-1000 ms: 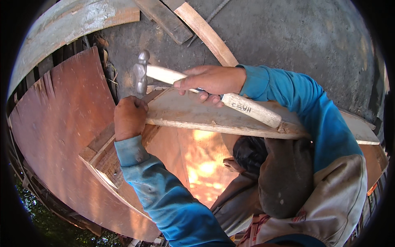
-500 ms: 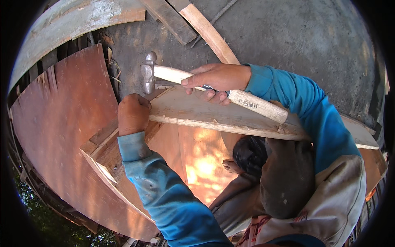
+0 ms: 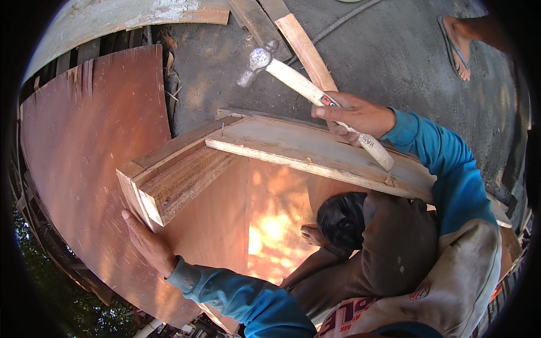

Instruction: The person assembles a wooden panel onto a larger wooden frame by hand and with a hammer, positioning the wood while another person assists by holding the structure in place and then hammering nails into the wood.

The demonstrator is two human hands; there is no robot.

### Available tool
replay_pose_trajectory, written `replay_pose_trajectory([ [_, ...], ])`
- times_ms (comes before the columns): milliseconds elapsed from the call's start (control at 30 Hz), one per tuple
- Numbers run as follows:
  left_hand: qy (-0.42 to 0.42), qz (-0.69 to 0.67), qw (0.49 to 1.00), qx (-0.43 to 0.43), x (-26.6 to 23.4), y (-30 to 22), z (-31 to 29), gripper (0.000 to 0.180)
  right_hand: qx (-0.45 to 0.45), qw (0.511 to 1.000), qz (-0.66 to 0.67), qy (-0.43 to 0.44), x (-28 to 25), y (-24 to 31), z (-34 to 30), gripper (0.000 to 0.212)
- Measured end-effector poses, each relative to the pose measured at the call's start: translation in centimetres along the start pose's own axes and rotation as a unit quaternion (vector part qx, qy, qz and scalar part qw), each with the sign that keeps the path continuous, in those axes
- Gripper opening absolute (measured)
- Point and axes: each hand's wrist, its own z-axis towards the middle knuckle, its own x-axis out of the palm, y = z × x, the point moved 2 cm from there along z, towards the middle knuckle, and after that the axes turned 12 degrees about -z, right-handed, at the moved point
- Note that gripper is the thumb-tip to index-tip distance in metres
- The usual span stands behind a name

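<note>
My right hand (image 3: pixel 360 115) is wrapped round the pale wooden handle of a ball-peen hammer (image 3: pixel 296 81). The metal head is raised beyond the wooden frame, up and left of my hand. Below it a thin nail (image 3: pixel 222 130) stands upright near the left end of a pale plywood board (image 3: pixel 293 143). That board meets a wooden side piece (image 3: pixel 186 183) at the frame's corner. Lower left, my left hand (image 3: pixel 147 241) lies with fingers stretched out along the frame's outer side, holding nothing.
A reddish-brown plywood sheet (image 3: pixel 96 135) lies to the left. Loose planks (image 3: pixel 304 50) and a rod (image 3: pixel 344 22) rest on the dark floor (image 3: pixel 406 56) at the far side. Someone's sandalled foot (image 3: pixel 457 50) is at the far right. My own foot (image 3: pixel 313 234) is inside the frame.
My left hand has left the board's corner and moved down to the frame's outer side, exposing the nail. The hammer has tilted with its head higher. A sandalled foot has come into view.
</note>
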Motion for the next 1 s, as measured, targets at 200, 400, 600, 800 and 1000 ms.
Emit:
replay_pose_trajectory([
  [200, -0.005, 0.014, 0.999, -0.028, 0.7, -1.7, -0.8, 0.064, 0.035, 0.997, 0.004, -0.065, -0.5, -1.1, -1.5, 0.025],
  [400, -0.003, 0.035, 0.999, 0.015, 0.6, -1.0, -0.5, 0.058, 0.009, 1.000, 0.004, -0.023, 0.3, 1.5, -0.9, 0.036],
  [600, -0.010, 0.034, 0.999, 0.008, 0.1, -1.1, -0.7, 0.058, -0.010, 0.999, 0.015, -0.048, 2.0, 3.6, 0.6, 0.035],
  [800, -0.007, 0.034, 0.999, 0.018, 0.9, -0.5, -0.2, 0.059, 0.015, 1.000, 0.005, -0.005, 2.8, 3.8, 1.4, 0.037],
  [1000, -0.014, 0.053, 0.998, -0.009, -1.1, -1.1, -0.8, 0.062, 0.016, 1.000, 0.006, 0.005, 1.9, 4.8, 1.2, 0.034],
])
